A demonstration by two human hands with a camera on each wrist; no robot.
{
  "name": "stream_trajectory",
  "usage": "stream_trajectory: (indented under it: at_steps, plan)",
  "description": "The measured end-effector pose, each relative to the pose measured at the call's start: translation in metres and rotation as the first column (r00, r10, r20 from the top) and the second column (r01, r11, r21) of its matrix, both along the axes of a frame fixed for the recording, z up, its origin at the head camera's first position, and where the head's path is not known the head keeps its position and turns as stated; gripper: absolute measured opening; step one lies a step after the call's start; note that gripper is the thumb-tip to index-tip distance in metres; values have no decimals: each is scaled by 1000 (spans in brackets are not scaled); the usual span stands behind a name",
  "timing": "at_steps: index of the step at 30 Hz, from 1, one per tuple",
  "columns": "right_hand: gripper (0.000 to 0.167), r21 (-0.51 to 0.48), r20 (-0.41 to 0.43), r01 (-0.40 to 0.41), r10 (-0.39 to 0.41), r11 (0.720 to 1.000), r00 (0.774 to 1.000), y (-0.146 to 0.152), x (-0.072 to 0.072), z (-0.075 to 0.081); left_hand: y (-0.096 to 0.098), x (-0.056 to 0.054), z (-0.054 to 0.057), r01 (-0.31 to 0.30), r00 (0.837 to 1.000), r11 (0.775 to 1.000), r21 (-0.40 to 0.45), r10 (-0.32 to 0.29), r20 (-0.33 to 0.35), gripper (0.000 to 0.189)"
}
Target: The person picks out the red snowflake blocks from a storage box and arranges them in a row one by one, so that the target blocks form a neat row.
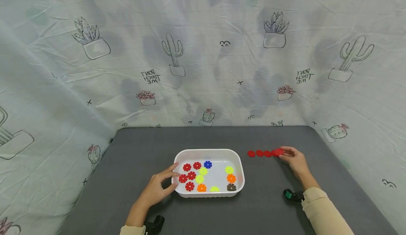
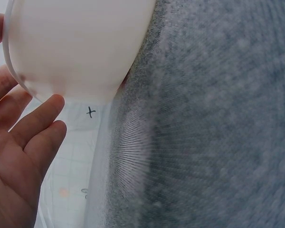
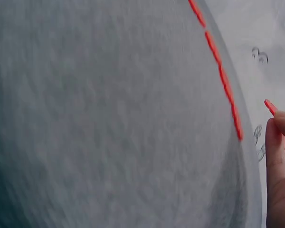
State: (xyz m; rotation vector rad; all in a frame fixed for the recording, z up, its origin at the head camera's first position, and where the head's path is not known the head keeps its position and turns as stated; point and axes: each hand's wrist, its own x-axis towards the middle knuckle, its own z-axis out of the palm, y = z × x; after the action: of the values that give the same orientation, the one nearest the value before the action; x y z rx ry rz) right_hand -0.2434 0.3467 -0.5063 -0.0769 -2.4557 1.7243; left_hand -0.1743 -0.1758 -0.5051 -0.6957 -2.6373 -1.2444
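A white tray (image 1: 211, 194) holds several flat notched plastic discs, among them a red disc (image 1: 189, 186), a blue disc (image 1: 207, 164) and an orange disc (image 1: 231, 178). My left hand (image 1: 156, 189) rests at the tray's left rim with spread, fairly straight fingers; the left wrist view shows fingertips along the tray wall (image 2: 80, 47). To the right of the tray, my right hand (image 1: 294, 160) pinches a red disc (image 3: 270, 106) between thumb and finger. It holds this disc above the right end of a row of red discs (image 3: 226, 85) lying on the table.
The dark grey tabletop (image 1: 142, 146) has rounded far corners. A pale curtain (image 1: 203, 69) printed with potted plants hangs behind it and along both sides. A black wrist strap device (image 1: 293, 195) sits at the right sleeve.
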Motion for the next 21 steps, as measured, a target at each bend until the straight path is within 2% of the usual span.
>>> stream_trajectory:
  at_steps: [6,11,15,21]
  plan:
    - [45,126,43,101,-108,987,993,7,-3,-5,0,1,0,1,1000,1000,4,-1,4,27]
    - [43,178,73,164,-179,970,981,9,-5,-8,1,0,0,0,1000,1000,3,0,-16,26]
    - [41,201,89,174,-195,964,977,10,-6,-10,1,1,0,-5,1000,1000,-4,4,-19,25]
    - [40,318,75,165,-199,934,977,12,-6,-12,1,1,0,2,1000,1000,1,-2,-19,25]
